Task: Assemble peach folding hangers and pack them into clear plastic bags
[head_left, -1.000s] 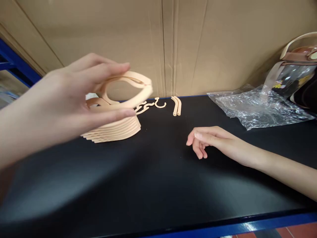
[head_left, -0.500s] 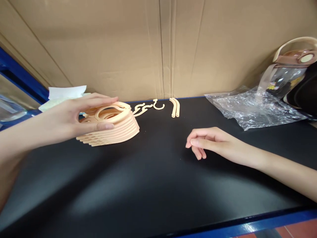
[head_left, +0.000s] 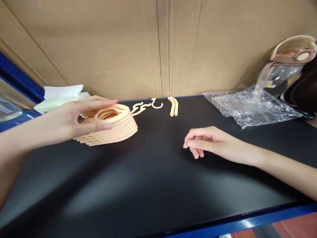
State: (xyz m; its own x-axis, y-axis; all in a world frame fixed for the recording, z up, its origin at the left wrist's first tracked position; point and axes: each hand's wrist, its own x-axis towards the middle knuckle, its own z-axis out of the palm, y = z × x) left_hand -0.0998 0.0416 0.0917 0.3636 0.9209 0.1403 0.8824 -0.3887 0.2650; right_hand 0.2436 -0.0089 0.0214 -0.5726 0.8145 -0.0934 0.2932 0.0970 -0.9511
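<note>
A stack of curved beige plastic hanger parts (head_left: 116, 127) stands on the black tabletop (head_left: 138, 185) at the left. My left hand (head_left: 86, 115) is closed around the top of this stack, thumb along the near side and fingers over the far side. Part of the stack is hidden behind the hand. Over the tabletop at the right, my right hand (head_left: 204, 142) is loosely curled, thumb tip against the index finger, with nothing visible in it. Several beige hanger hooks (head_left: 156, 104) lie behind the stack, and a pair of short curved beige bars (head_left: 174, 106) lies to their right.
Cardboard (head_left: 119, 49) walls off the back. Crumpled clear plastic bags (head_left: 237, 105) lie at the back right, beside a drinking bottle (head_left: 284, 77) with a handle. A tissue pack (head_left: 58, 99) sits behind my left hand. A blue edge (head_left: 237, 221) runs along the front.
The view has shifted slightly, so everything sits a little further left. Both hands keep nearly the same pose, and the stack and loose parts have not visibly moved on the table.
</note>
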